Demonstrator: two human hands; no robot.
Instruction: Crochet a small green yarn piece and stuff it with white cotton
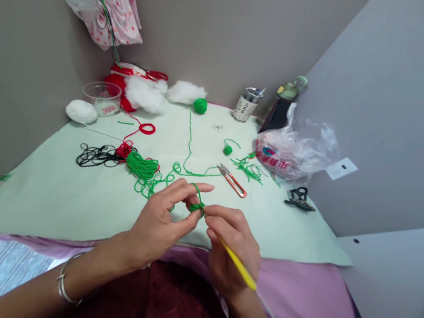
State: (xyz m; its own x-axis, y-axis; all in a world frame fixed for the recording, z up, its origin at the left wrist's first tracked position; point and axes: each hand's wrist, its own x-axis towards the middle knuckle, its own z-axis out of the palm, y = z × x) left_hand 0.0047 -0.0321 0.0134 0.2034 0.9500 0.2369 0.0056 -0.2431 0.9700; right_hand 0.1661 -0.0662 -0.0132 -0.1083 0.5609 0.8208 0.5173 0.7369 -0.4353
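Observation:
Between the thumb and fingers of my left hand point(168, 211) is a small green crochet piece point(197, 207), partly hidden by the fingertips. A strand of green yarn point(198, 191) rises from it over my raised left index finger. My right hand point(233, 247) is closed round a crochet hook with a yellow handle point(239, 267); its tip end meets the green piece. Just left of my hands lies a loose bundle of green yarn point(143, 166), with loops trailing toward them. Beyond my right hand rest thread snips with orange handles point(234, 182).
Black yarn point(96, 155), a red ring point(147, 128) and a white yarn ball point(81, 111) are on the left. White stuffing point(145, 95), a clear tub point(103, 100) and a green ball point(200, 105) stand behind. A pen cup point(246, 105), plastic bag point(293, 147) and black hair claw point(300, 199) are rightward.

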